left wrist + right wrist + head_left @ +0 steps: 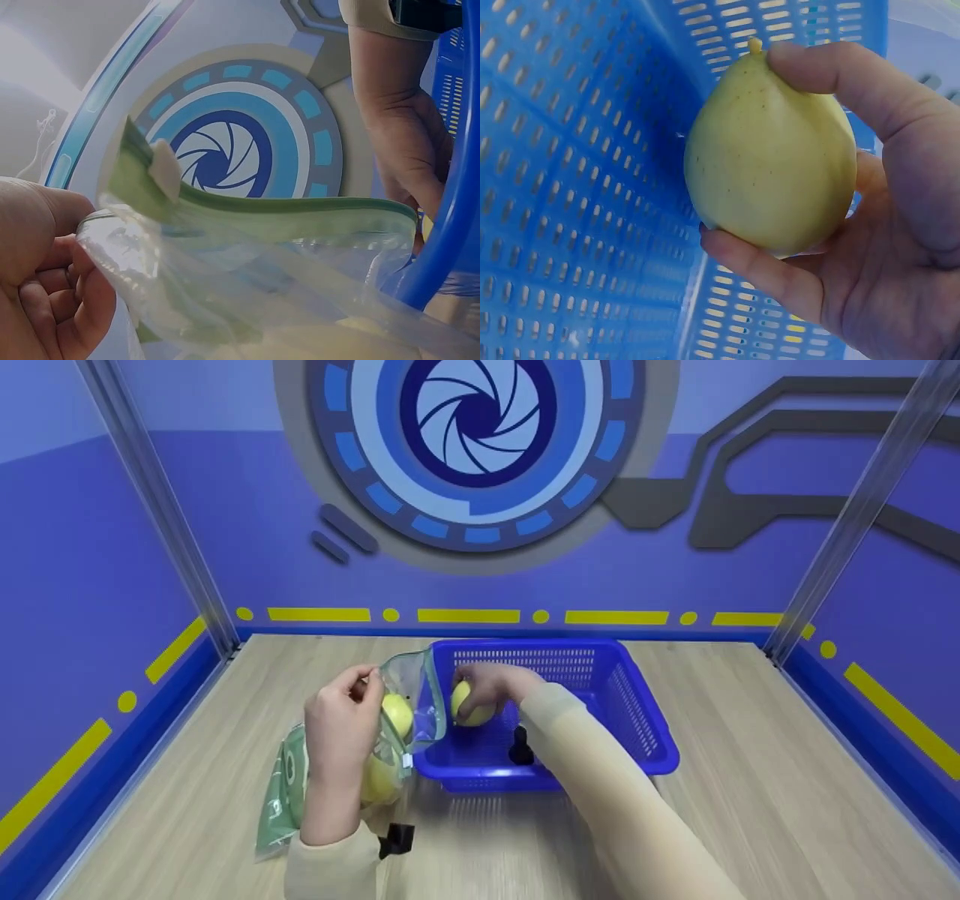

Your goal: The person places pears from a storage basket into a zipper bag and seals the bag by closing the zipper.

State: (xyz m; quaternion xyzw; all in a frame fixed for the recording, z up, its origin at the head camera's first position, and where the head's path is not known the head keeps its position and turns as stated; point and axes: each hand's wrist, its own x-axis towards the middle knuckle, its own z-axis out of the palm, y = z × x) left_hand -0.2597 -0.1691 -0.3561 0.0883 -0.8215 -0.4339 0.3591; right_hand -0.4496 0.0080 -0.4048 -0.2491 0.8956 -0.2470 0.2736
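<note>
Inside the blue plastic basket (600, 652), my right hand (491, 686) grips a yellow-green pear (772, 157), thumb near its stem and fingers around its side. My left hand (345, 727) pinches the edge of a clear zip bag (277, 255) with green trim, holding its mouth toward the basket. Yellow fruit shows through the bag, one piece (397, 714) near the mouth and another (381, 780) lower down. The bag's mouth overlaps the basket's left rim in the head view. A small white slider sits on the bag's green zip strip.
The basket stands on a light wood table (720, 720), its slotted walls rising around my right hand. Blue panels (225, 540) close off the back and sides. Each wrist wears a black camera mount (397, 840).
</note>
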